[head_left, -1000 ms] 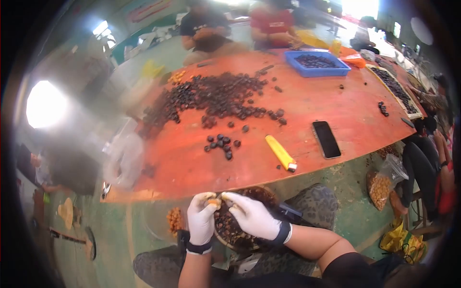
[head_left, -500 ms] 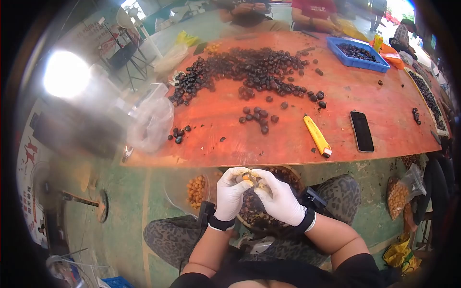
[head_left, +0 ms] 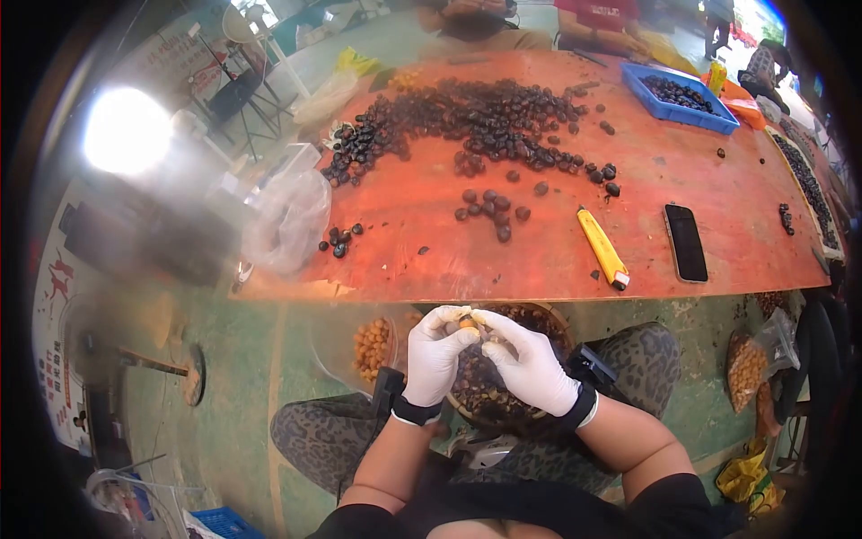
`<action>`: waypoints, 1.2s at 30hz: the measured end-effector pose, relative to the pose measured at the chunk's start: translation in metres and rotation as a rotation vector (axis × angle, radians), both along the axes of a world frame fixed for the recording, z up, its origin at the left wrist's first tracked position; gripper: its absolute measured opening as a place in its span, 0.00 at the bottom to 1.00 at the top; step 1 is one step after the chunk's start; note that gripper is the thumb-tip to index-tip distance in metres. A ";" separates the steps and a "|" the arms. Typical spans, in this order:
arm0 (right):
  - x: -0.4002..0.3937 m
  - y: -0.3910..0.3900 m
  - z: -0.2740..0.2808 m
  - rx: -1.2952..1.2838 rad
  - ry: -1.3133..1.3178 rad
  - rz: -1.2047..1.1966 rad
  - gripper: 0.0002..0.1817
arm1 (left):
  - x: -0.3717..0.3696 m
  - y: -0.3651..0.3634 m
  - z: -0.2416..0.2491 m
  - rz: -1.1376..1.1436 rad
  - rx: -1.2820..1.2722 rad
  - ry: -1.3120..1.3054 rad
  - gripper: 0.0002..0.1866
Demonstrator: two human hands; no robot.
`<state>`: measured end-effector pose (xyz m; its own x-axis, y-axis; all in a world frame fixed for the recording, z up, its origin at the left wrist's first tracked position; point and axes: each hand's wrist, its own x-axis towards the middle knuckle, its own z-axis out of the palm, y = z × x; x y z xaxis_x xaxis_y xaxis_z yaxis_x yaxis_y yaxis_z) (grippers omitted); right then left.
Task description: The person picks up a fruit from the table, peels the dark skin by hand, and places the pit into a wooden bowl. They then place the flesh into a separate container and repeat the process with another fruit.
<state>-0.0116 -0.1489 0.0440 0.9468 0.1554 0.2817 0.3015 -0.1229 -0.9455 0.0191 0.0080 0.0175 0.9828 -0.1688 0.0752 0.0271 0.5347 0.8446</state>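
Both hands wear white gloves and meet just off the table's front edge. My left hand (head_left: 435,354) pinches a small nut-like piece (head_left: 466,322), dark outside with orange showing, between its fingertips. My right hand (head_left: 530,366) is closed at the same piece, thumb and fingers pressed on its right side. Fingers partly hide it. Below the hands stands a round basin (head_left: 558,328) holding dark shell pieces (head_left: 489,395). Left of it, a clear tub (head_left: 325,353) contains orange-yellow round kernels (head_left: 371,349).
On the red table (head_left: 431,260) lie a heap of dark round nuts (head_left: 485,117), a yellow utility knife (head_left: 602,248), a phone (head_left: 686,242) and a clear plastic bag (head_left: 292,220). A blue tray (head_left: 718,122) stands at far right. People sit across the table.
The view has shifted slightly, so the table things sit a little higher and further right. Both hands stay together on the small piece, with slightly changed finger positions.
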 end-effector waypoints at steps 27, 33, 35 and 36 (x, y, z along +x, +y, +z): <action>0.007 -0.016 0.012 -0.156 0.310 0.117 0.18 | -0.013 0.088 0.027 0.485 0.801 -0.012 0.13; 0.005 -0.017 -0.019 -0.445 0.023 0.110 0.21 | 0.026 0.099 0.042 0.618 1.499 -0.340 0.19; 0.004 -0.017 -0.020 -0.493 0.036 0.107 0.22 | 0.050 0.060 0.053 0.525 1.246 -0.334 0.17; 0.004 -0.017 -0.021 -0.473 0.023 0.099 0.22 | 0.064 0.042 0.053 0.497 1.274 -0.405 0.16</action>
